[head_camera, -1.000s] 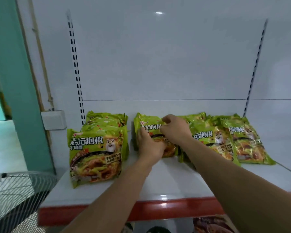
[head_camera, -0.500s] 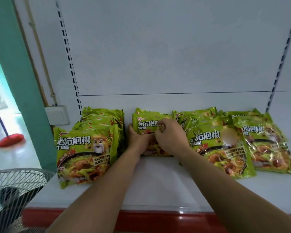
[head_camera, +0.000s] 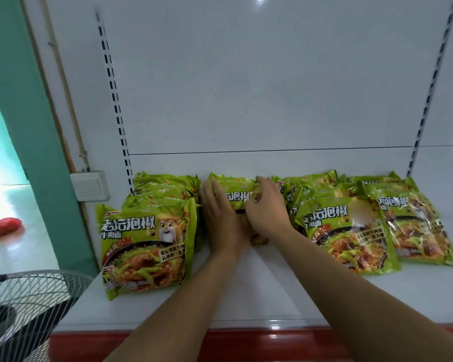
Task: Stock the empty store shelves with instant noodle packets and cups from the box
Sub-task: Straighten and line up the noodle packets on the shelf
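A teal-painted wall (head_camera: 19,105) fills the upper left of the frame. Along its right edge a thin beige conduit pipe (head_camera: 63,82) runs down to a white rectangular wall switch box (head_camera: 90,186) at middle left. In the lower left corner sits the grey wire grille of a round floor fan (head_camera: 29,307). At the far left edge, a red mop head (head_camera: 2,227) rests on the pale glossy tiled floor (head_camera: 16,246), its dark handle rising out of frame.
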